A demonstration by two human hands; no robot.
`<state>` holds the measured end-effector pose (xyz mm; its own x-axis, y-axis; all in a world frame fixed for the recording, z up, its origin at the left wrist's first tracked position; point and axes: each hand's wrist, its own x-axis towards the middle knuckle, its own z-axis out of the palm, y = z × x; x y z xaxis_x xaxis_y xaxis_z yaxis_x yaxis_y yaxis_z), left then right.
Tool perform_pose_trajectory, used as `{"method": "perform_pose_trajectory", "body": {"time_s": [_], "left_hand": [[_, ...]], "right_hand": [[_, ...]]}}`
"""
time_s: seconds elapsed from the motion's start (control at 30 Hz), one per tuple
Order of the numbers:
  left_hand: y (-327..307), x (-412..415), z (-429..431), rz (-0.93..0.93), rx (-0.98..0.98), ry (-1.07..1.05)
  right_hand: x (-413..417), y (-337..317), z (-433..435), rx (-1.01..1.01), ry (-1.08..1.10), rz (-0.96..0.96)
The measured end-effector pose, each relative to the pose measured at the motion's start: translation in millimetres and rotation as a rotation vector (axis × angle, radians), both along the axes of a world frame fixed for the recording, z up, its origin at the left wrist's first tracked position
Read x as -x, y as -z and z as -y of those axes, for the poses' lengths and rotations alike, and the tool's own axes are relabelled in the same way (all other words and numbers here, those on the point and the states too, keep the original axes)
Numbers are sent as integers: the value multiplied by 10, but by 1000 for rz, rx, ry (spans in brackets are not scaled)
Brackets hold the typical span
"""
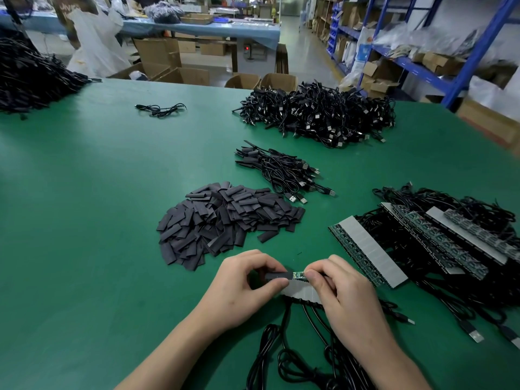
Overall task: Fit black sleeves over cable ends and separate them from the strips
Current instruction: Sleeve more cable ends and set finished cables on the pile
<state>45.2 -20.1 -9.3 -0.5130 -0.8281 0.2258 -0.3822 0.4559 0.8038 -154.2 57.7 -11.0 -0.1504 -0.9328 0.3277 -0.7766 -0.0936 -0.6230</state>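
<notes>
My left hand (247, 280) pinches a black sleeve (277, 275) between thumb and fingers. Its open end meets a small green circuit board (298, 275) at a cable end. My right hand (340, 291) pinches that board and holds the grey strip (302, 291) under it. Black cables (284, 358) run from the strip toward me. A heap of loose black sleeves (225, 220) lies just beyond my hands. More strips of boards on grey backing (368, 249) lie to the right, on top of their cables.
A small bundle of sleeved USB cables (284, 170) lies past the sleeve heap, and a large pile of cables (318, 114) further back. Another dark cable pile (31, 74) fills the far left of the green table (98, 206). Boxes and blue shelving (422, 66) stand behind.
</notes>
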Motion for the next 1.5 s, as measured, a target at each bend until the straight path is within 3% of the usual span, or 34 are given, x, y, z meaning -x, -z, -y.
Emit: {"method": "perform_pose_trajectory", "body": {"time_s": [0.73, 1.03, 1.2, 1.5], "left_hand": [[-28, -29, 12, -33, -99, 64], [2, -12, 9, -49, -17, 21], [4, -11, -2, -92, 26, -25], [5, -7, -12, -127, 41, 0]], "right_hand": [[-8, -15, -17, -10, -53, -43], [-32, -12, -35, -69, -175, 107], [23, 2, -48, -30, -64, 53], [23, 51, -29, -35, -85, 92]]}}
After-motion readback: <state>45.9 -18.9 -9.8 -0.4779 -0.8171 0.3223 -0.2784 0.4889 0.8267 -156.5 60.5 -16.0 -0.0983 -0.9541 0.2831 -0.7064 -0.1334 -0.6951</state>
